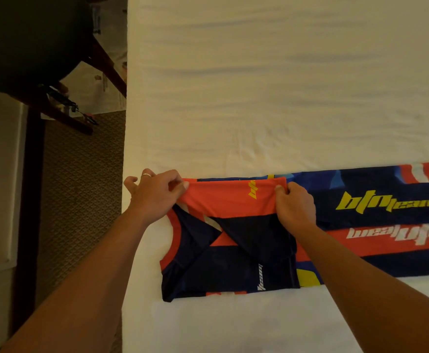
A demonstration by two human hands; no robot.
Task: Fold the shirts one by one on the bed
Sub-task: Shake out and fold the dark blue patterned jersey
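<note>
Two hands work at one end of a long sports jersey (361, 225) lying flat across the near part of the white-sheeted bed (259, 85). Navy, red and yellow, the jersey runs from the bed's left edge out past the right edge of view, with "btn team" lettering upside down on its spread part. Its left end, the shoulder and neck end, is doubled over onto the body, with a red panel (228, 200) uppermost at the far side. The left hand (154, 192), a ring on one finger, pinches the far-left corner of that red panel between thumb and forefinger, its other fingers curled loosely off the cloth. The right hand (294, 205) grips the panel's far-right corner, fingers curled over the fabric. Between them the red edge is pulled taut. Beyond the bed's left edge are patterned carpet (81, 187) and a dark chair (30, 42).
</note>
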